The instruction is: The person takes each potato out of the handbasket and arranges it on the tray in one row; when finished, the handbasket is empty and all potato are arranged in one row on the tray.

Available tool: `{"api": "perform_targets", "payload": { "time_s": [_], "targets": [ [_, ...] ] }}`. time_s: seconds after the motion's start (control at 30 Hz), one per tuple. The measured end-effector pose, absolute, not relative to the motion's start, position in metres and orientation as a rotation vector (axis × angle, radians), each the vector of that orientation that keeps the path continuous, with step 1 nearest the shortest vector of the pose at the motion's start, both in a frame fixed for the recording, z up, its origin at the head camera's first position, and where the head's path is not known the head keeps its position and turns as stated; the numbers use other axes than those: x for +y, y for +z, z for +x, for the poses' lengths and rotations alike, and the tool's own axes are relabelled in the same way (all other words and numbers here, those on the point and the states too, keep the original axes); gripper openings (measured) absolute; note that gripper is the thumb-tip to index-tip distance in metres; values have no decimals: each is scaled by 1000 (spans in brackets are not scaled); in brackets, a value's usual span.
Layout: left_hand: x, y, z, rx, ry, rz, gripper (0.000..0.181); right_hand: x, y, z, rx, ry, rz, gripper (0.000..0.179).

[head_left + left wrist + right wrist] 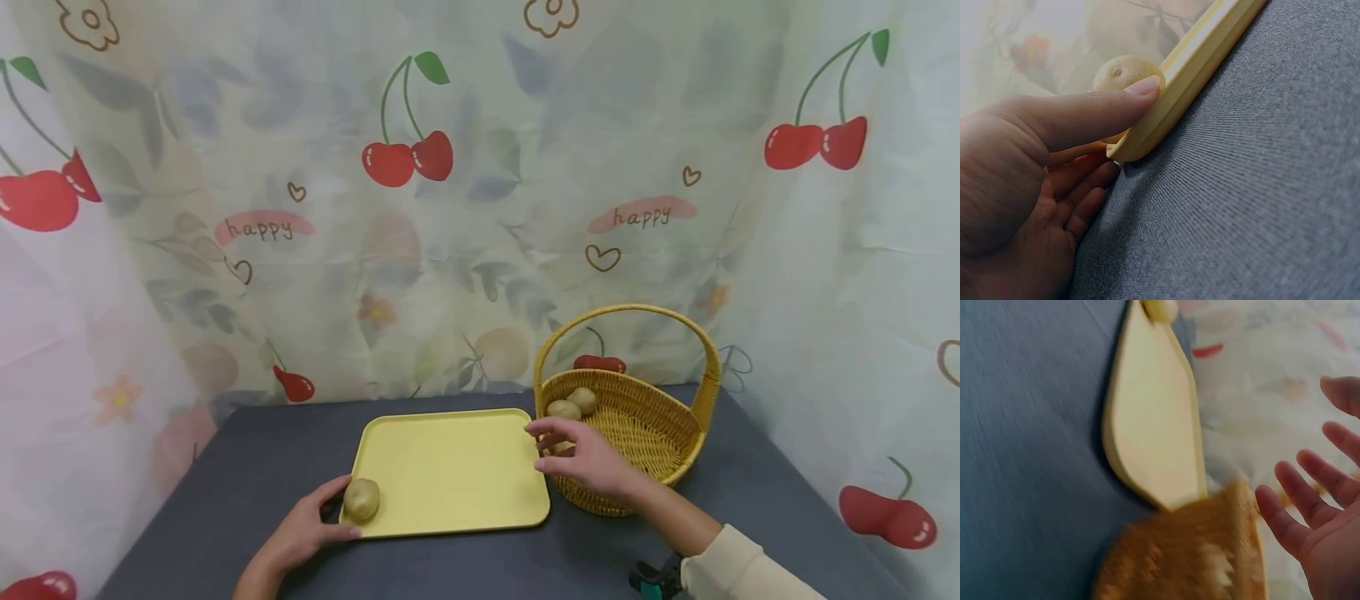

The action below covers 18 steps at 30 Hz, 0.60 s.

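A yellow rectangular tray (450, 471) lies on the table. One potato (362, 499) sits in its near left corner. At that corner my left hand (307, 525) grips the tray, thumb along the near rim and fingers round the left side. In the left wrist view the thumb passes in front of the potato (1124, 70). My right hand (588, 458) hovers over the left rim of a wicker basket (637, 433), fingers spread and holding nothing. Inside the basket are potatoes (564, 410), partly hidden by that hand.
The basket's tall arched handle (630, 308) rises at the right. A dark table (450, 571) lies under everything, with a patterned curtain (465, 275) behind and at the sides. Near my right sleeve (750, 567) there is a black and teal object (656, 581).
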State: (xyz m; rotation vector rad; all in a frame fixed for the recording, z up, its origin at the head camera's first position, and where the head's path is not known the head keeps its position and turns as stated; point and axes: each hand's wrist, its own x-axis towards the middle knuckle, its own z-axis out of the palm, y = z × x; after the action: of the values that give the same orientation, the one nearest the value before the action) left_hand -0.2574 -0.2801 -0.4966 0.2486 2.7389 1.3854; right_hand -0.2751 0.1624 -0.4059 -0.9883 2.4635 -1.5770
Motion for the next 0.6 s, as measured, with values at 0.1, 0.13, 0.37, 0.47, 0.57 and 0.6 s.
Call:
{"api": "perform_targets", "payload": {
  "time_s": [0.1, 0.13, 0.37, 0.47, 0.57, 0.6],
  "targets": [
    [-281, -497, -259, 2730, 1383, 242, 87, 181, -397, -281, 2536, -1511, -981, 45],
    [-281, -498, -259, 2727, 1384, 238, 87, 188, -393, -284, 2556, -1488, -985, 46],
    [-282, -500, -261, 2740, 1379, 247, 87, 226, -386, -305, 2603, -1262, -940, 47],
    [-282, -500, -261, 2737, 1380, 250, 87, 236, -391, -310, 2557, -1180, -921, 48],
    [-282, -500, -261, 2730, 1389, 258, 86, 242, -395, -313, 2498, -1136, -883, 45],
    [-282, -500, -261, 2727, 1391, 261, 86, 244, -397, -314, 2485, -1119, -871, 43]
  ]
}}
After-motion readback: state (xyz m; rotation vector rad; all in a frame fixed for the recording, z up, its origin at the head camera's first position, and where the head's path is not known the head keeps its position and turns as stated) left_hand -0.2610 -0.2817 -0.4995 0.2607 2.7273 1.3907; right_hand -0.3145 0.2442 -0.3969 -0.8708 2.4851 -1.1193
